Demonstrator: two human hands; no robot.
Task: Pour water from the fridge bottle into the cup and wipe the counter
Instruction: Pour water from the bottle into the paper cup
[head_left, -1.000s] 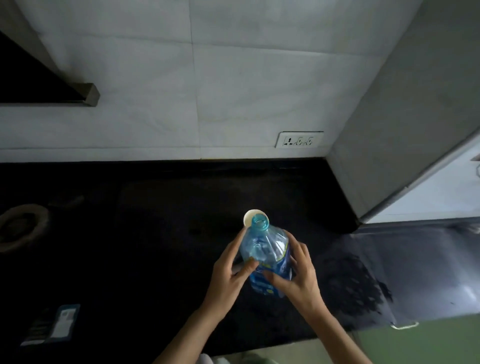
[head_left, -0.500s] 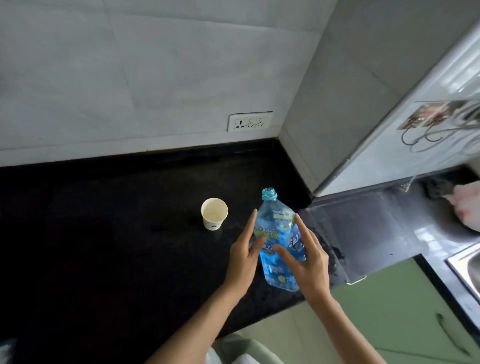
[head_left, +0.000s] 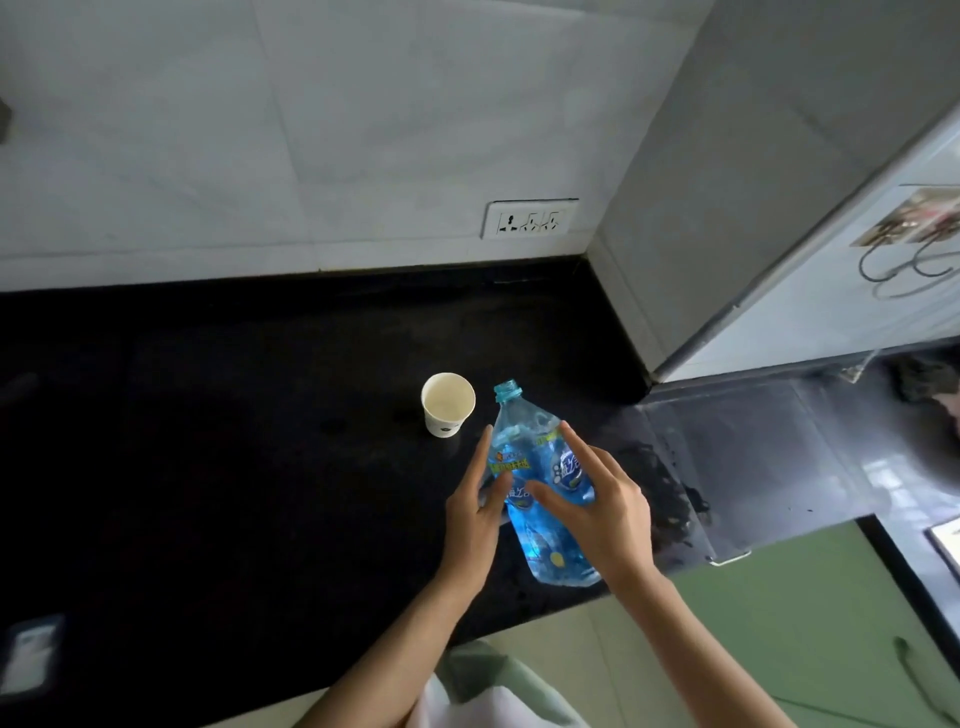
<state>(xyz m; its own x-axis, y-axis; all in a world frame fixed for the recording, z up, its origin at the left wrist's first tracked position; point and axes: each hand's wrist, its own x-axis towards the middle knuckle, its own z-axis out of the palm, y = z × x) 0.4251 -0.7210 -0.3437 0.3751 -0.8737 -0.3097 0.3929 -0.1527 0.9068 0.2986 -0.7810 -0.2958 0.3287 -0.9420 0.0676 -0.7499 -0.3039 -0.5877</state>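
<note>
A clear blue water bottle (head_left: 545, 545) with a printed label and no cap on its neck stands on the black counter (head_left: 208, 441), near the front edge. A white paper cup (head_left: 448, 404) stands just left of the bottle's neck, with pale contents I cannot make out. My left hand (head_left: 475, 512) lies along the bottle's left side with straight fingers, thumb on the label. My right hand (head_left: 602, 504) lies on the right side the same way. Both hands touch the bottle without curling round it.
A wet dark patch (head_left: 670, 499) spreads on the counter right of the bottle. A white fridge (head_left: 831, 291) stands at the right, and a wall socket (head_left: 530, 218) sits above the counter. A sink corner (head_left: 945, 540) shows far right, green cabinets (head_left: 779, 623) below.
A second ago both hands gripped the bottle in front of the cup. It now stands to the cup's right and my fingers have straightened. The view has shifted right.
</note>
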